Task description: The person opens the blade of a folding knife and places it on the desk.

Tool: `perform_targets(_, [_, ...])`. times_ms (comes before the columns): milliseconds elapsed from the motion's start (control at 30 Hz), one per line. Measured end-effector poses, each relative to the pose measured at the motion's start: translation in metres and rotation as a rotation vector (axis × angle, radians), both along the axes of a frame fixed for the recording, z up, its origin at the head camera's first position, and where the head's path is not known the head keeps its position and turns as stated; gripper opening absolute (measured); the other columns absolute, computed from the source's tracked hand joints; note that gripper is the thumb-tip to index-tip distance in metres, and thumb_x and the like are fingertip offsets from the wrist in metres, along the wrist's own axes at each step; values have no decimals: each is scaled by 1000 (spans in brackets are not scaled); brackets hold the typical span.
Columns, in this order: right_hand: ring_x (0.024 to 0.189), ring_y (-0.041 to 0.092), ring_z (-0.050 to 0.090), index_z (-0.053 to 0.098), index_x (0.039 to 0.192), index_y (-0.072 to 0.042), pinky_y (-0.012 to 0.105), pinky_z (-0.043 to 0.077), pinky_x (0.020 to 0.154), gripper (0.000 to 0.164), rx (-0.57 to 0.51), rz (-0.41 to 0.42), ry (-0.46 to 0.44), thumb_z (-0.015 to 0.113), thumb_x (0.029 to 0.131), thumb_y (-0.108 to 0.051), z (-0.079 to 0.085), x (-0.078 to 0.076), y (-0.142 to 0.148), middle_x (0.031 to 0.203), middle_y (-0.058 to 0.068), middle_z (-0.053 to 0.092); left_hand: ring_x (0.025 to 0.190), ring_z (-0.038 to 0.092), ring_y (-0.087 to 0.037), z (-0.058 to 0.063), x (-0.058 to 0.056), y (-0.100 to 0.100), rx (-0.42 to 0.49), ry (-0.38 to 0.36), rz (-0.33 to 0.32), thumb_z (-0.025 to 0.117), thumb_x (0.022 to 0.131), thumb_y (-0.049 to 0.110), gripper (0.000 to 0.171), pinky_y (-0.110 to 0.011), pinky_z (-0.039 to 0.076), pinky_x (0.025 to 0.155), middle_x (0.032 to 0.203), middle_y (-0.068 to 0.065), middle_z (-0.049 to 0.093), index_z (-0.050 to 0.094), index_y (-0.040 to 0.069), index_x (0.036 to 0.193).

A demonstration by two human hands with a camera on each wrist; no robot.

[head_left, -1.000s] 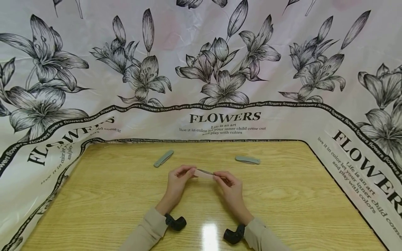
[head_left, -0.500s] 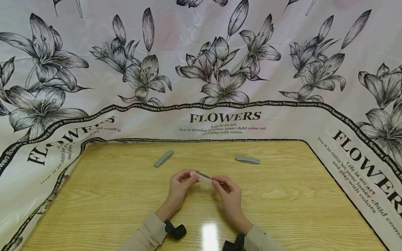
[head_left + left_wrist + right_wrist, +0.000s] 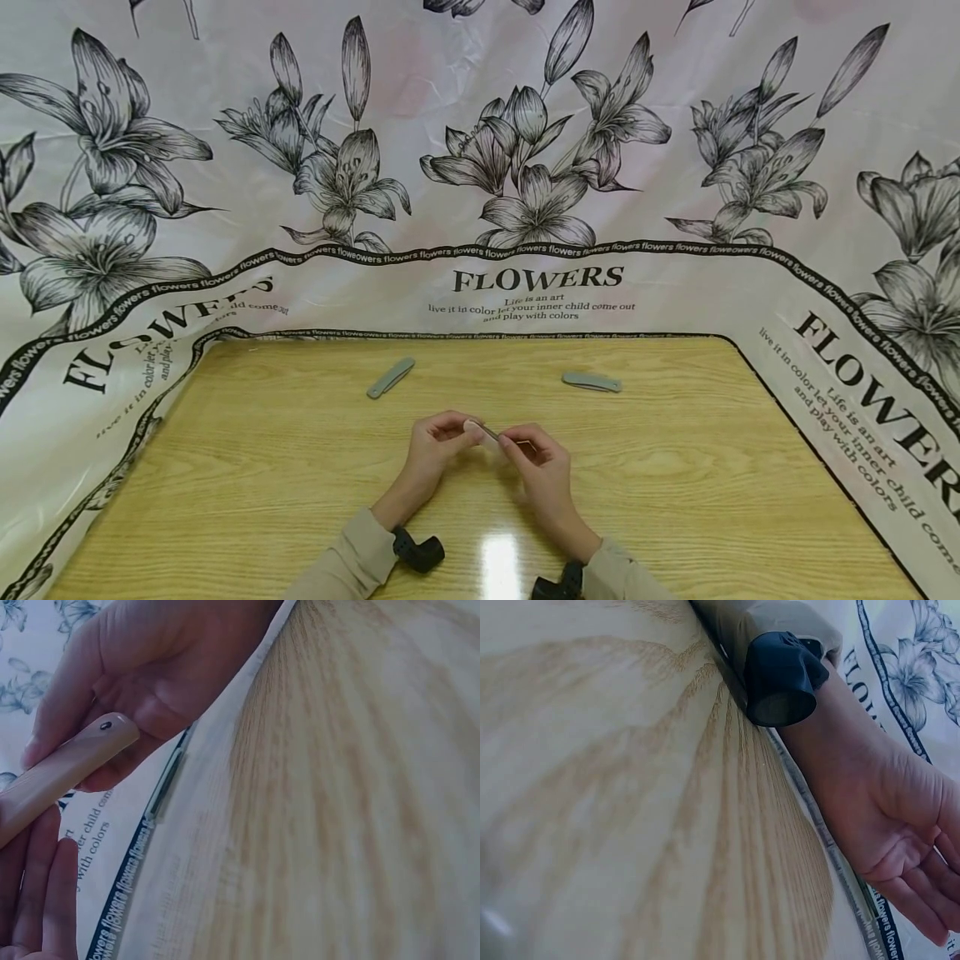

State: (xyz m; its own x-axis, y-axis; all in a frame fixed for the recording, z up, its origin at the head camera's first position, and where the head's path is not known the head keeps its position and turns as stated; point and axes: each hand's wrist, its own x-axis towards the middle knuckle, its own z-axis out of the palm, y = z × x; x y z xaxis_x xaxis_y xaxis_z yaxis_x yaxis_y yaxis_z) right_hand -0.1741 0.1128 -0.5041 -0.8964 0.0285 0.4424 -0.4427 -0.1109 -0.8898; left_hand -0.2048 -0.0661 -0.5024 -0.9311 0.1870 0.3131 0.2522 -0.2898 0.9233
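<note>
Between both hands, raised over the table, is a pink folding knife (image 3: 67, 769) with a smooth, rounded handle and a small dark pin near one end. My left hand (image 3: 433, 454) pinches its left end between thumb and fingers. The other end is pinched by my right hand (image 3: 543, 471), which appears at the top of the left wrist view behind the pin end. No opened blade shows. From the head view the knife is mostly edge-on and partly covered by fingers. The right wrist view shows my left hand (image 3: 900, 817), but not the knife.
Two grey-green folding knives lie closed farther back on the wooden table (image 3: 262, 467), one left (image 3: 391, 378) and one right (image 3: 592, 382). A white floral cloth (image 3: 540, 308) borders the table at the back and sides. Black cameras (image 3: 418, 551) sit on both wrists.
Both hands have come slightly nearer the body and closer together. The pink knife has tilted, its right end lower, and now shows a thinner, shorter strip in the head view.
</note>
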Motion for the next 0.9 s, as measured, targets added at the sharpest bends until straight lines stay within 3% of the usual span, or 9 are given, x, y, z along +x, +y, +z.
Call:
perform_targets(233, [89, 18, 65, 70, 97, 4, 26, 57, 78, 6, 59, 22, 44, 66, 92, 5, 0, 0, 0, 93, 21, 65, 80, 71, -16, 0, 1, -1, -41, 42, -49, 76, 85, -2, 18, -33, 61, 72, 90, -6, 74, 70, -13, 98])
perform_targets(500, [81, 17, 64, 69, 95, 1, 22, 55, 71, 9, 105, -34, 94, 66, 91, 8, 2, 2, -3, 91, 19, 64, 80, 71, -17, -1, 2, -1, -74, 56, -62, 76, 86, -1, 17, -39, 61, 72, 92, -17, 73, 71, -10, 100])
perform_targets(900, [80, 19, 64, 68, 95, 1, 22, 55, 68, 11, 139, -64, 124, 63, 92, 10, 2, 2, -3, 90, 19, 64, 82, 71, -16, -2, 2, 0, -60, 61, -74, 75, 86, -2, 18, -37, 61, 73, 92, -11, 73, 70, -12, 100])
